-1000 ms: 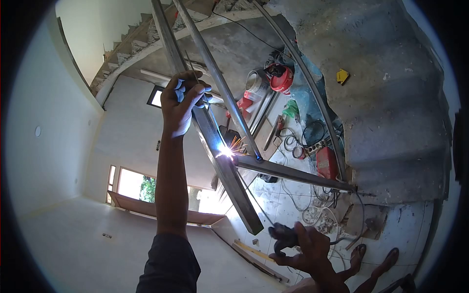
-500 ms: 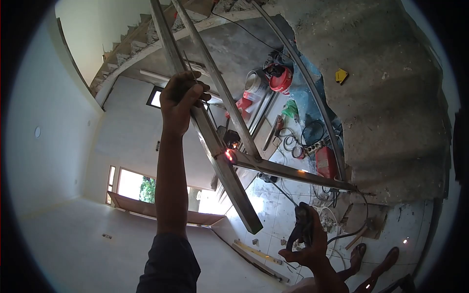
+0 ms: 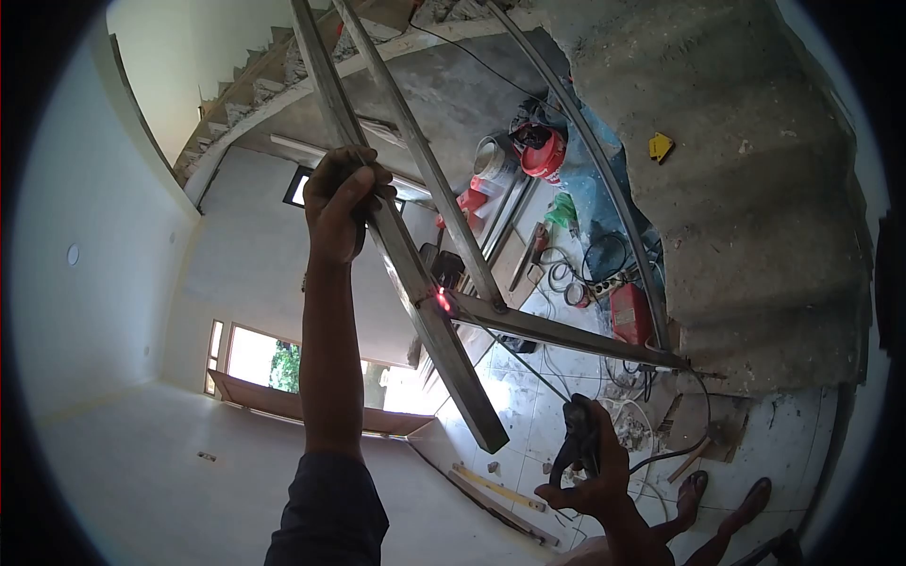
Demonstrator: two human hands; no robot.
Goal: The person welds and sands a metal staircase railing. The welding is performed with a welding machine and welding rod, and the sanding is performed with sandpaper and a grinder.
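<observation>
My left hand (image 3: 342,203) is closed around the long square metal tube (image 3: 401,255), which slants across the middle. In my right hand (image 3: 604,476) is a dark welding electrode holder (image 3: 578,443), gripped at the lower right. A thin welding electrode (image 3: 528,363) runs up and left from the holder. Its far end lies close to a red glowing spot (image 3: 443,300) where the slanted tube meets a metal crossbar (image 3: 566,337). A second, thinner metal tube (image 3: 420,156) joins that crossbar from above. Fingers hide part of the gripped tube.
A broken-edged concrete slab (image 3: 755,217) fills the right, with a yellow welding magnet (image 3: 660,146) on it. A curved metal bar (image 3: 604,160) arches beside it. Below are a red bucket (image 3: 543,158), a red machine (image 3: 629,314) and cables. A person's feet (image 3: 694,491) show at lower right.
The bright sparks near the joint, on the crossbar and over the floor are gone; the red glow remains. My left hand has shifted slightly down and left, my right hand slightly left.
</observation>
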